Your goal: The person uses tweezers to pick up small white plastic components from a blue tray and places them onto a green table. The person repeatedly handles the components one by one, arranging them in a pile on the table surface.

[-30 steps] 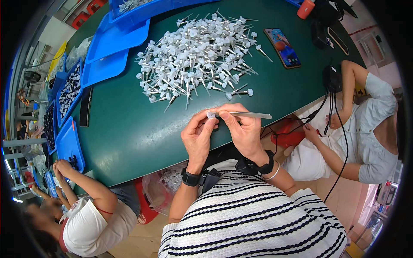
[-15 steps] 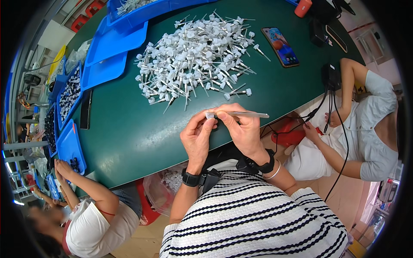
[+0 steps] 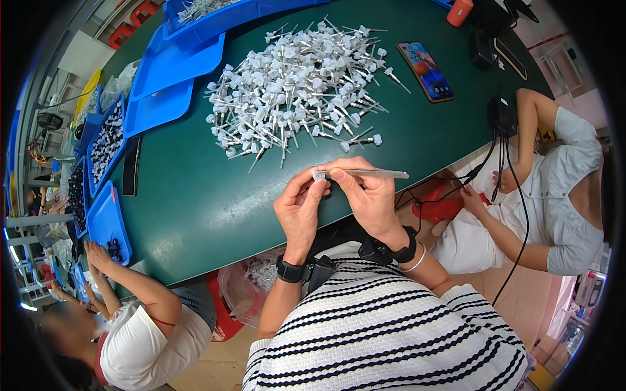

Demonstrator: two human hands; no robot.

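Near the table's front edge, my left hand [image 3: 298,207] pinches a small white plastic piece [image 3: 319,175] between thumb and fingertips. My right hand [image 3: 370,199] grips a slim silver metal tool, seemingly tweezers [image 3: 388,174], whose broad end sticks out to the right. The tool's narrow end meets the white piece, and both hands nearly touch there. Fingers partly cover the piece, so its full shape is hidden. Just beyond lies a large heap of white plastic pump-like parts [image 3: 293,91] with thin stems.
Blue trays [image 3: 173,65] and a bin of small dark parts [image 3: 107,144] line the left side. A lit phone [image 3: 425,72] lies right of the heap, a dark phone [image 3: 131,166] at left. Black cables [image 3: 502,137] hang at right. People sit on both sides.
My hands and what they hold stay almost still. At the left, the co-worker's hands and head have shifted slightly.
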